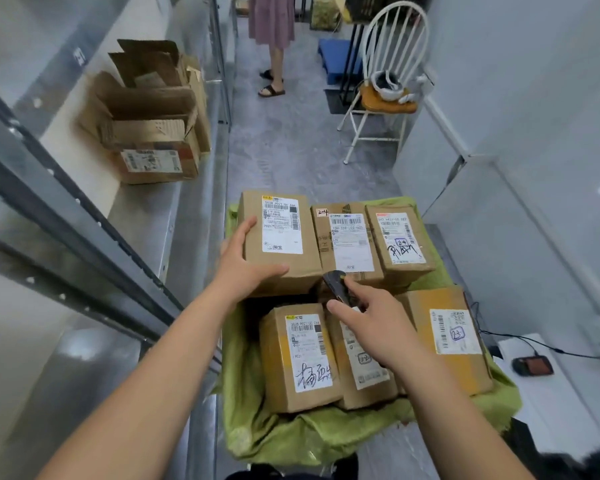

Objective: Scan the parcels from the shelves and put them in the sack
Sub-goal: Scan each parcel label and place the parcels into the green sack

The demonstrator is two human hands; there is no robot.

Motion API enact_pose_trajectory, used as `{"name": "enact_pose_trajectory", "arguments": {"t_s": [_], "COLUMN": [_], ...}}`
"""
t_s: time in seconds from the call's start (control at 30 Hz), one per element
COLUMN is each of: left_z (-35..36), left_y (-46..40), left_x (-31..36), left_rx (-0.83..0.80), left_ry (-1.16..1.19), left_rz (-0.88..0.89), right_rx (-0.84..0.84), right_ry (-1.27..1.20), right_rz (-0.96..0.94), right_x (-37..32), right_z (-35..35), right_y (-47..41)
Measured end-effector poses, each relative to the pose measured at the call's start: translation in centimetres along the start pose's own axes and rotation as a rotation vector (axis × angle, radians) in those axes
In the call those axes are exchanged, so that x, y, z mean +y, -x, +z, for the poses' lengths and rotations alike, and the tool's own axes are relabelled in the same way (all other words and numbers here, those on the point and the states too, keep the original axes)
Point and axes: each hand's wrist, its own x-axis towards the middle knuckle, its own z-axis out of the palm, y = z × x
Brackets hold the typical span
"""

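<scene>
A green woven sack (302,434) lies open on the floor, filled with several brown cardboard parcels bearing white labels. My left hand (246,268) grips the near left corner of a parcel (278,237) at the sack's far left, resting on the pile. My right hand (371,323) holds a dark handheld scanner (336,285), its head pointing toward the parcels in the middle. Two more parcels (350,237) (399,240) lie to the right of the held one. Nearer me sit a parcel with handwriting (302,355) and a yellow-taped parcel (451,341).
Metal shelving (125,230) runs along the left, holding open cardboard boxes (153,123). A person in a pink skirt and sandals (272,39) stands ahead in the aisle. A white chair (388,81) stands at the right by the wall. A small device with a cable (532,365) lies at right.
</scene>
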Motion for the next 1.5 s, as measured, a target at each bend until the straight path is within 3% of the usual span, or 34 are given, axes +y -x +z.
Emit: {"name": "enact_pose_trajectory", "arguments": {"t_s": [0.13, 0.47, 0.73, 0.87, 1.03, 1.5], "left_z": [0.9, 1.8, 2.5, 2.8, 4.9, 10.3], "left_y": [0.2, 1.9, 8.8, 14.1, 21.9, 46.3], "left_x": [-1.1, -1.5, -0.4, -0.1, -0.9, -4.3], "left_rx": [-0.062, -0.009, 0.112, 0.258, 0.456, 0.874], "left_ry": [-0.005, -0.246, -0.538, -0.672, -0.859, -0.83], "left_rz": [-0.041, -0.003, 0.13, 0.128, -0.093, -0.643], "right_rx": [0.019, 0.002, -0.085, -0.175, -0.344, -0.815], "right_ry": [0.011, 0.025, 0.079, 0.105, 0.148, 0.456], "right_rz": [0.024, -0.003, -0.117, -0.243, -0.417, -0.884], "right_x": [-0.2, -0.3, 0.6, 1.2, 2.2, 5.1], "right_z": [0.7, 1.4, 0.5, -0.1, -0.5, 4.7], "right_y": [0.1, 1.4, 2.1, 2.3, 4.0, 16.1]}}
